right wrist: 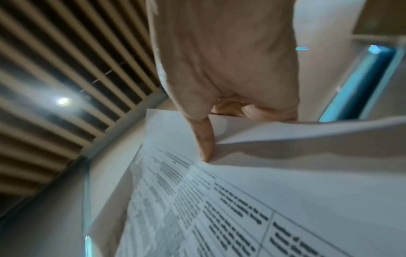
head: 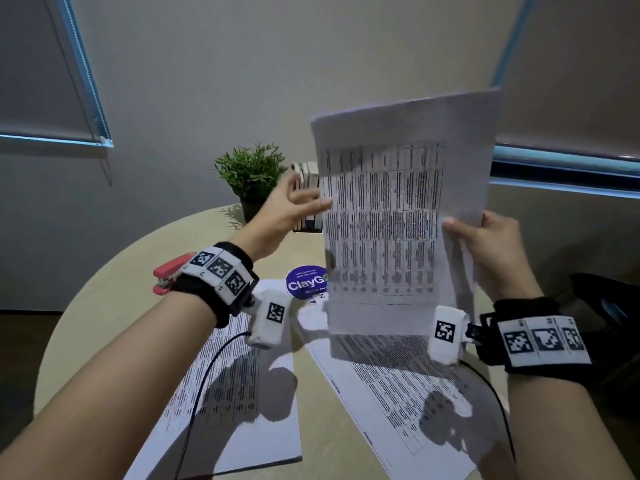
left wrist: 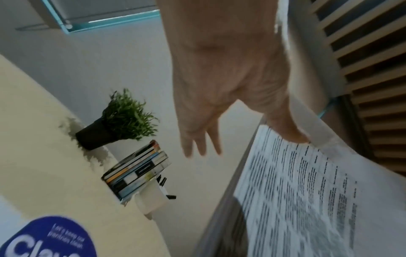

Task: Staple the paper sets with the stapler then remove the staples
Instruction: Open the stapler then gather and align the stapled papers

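I hold a paper set [head: 398, 220] with printed tables upright above the round table [head: 114, 289]. My right hand [head: 485, 233] grips its right edge, thumb on the front and fingers curled behind, as the right wrist view shows [right wrist: 230, 121]. My left hand [head: 308, 199] is at the set's left edge; the left wrist view shows the thumb [left wrist: 285, 132] touching the paper [left wrist: 296, 191] while the other fingers [left wrist: 202, 149] are straight and off it. A red stapler [head: 169, 277] lies on the table, partly hidden by my left wristband. Two more paper sets [head: 225, 393] [head: 398, 393] lie flat below.
A blue round sticker [head: 304, 282] sits at the table's middle. At the far edge stand a potted plant [head: 251, 174] and a row of books [head: 306, 202]. A dark object [head: 606, 299] is off the table's right side. Cables run from both wrist cameras.
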Action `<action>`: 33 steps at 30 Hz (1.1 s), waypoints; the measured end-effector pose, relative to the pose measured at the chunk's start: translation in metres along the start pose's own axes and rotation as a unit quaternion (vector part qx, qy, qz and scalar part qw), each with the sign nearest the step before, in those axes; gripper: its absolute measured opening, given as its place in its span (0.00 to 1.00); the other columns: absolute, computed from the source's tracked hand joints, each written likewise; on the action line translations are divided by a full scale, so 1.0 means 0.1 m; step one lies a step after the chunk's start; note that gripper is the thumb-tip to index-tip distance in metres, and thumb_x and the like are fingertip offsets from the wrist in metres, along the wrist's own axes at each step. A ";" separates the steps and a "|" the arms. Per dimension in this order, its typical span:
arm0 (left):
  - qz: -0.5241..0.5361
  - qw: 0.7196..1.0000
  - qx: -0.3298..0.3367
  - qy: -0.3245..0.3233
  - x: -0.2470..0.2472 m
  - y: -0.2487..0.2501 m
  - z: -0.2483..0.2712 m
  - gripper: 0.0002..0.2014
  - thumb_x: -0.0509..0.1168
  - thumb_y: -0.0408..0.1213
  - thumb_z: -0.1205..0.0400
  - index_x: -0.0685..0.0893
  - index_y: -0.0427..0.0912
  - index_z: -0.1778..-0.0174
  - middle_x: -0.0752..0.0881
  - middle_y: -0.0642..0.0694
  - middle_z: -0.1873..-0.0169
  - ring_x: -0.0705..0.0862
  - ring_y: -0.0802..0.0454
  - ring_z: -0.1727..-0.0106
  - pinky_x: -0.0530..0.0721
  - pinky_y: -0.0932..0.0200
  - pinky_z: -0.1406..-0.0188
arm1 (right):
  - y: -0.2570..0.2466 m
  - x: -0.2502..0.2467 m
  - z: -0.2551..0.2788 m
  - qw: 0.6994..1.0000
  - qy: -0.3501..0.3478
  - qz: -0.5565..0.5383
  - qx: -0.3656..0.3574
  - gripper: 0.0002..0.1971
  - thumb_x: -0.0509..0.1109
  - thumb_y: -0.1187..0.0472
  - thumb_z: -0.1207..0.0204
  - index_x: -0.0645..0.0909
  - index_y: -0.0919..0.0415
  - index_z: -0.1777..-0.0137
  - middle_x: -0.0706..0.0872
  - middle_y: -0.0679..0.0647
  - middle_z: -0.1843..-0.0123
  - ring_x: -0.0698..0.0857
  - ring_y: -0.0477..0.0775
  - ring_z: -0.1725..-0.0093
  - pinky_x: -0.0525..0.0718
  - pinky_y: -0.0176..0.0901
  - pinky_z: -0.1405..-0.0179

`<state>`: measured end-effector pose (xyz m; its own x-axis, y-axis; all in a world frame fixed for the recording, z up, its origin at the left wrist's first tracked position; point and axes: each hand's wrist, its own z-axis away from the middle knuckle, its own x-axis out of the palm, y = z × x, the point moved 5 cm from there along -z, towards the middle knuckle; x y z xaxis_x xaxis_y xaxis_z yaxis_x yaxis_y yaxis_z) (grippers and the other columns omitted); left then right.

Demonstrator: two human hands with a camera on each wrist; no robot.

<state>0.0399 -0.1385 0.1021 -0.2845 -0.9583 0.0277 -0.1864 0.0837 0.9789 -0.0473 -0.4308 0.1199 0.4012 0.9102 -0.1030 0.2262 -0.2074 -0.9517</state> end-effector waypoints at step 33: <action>-0.130 0.989 -0.071 0.014 -0.41 -0.05 0.26 0.11 0.60 0.31 0.14 0.81 0.35 0.38 0.89 0.39 0.47 0.88 0.41 0.48 0.87 0.45 0.47 | 0.41 1.01 0.46 0.990 -0.068 -0.075 0.095 0.10 0.60 0.74 0.17 0.81 0.64 0.52 0.89 0.55 0.56 0.89 0.40 0.71 0.84 0.32 0.75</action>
<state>0.0284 -0.0924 0.0906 -0.2172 -0.9499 -0.2246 -0.1151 -0.2035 0.9723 -0.0385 -0.3312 0.0573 0.2503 0.9680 0.0186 0.0991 -0.0065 -0.9951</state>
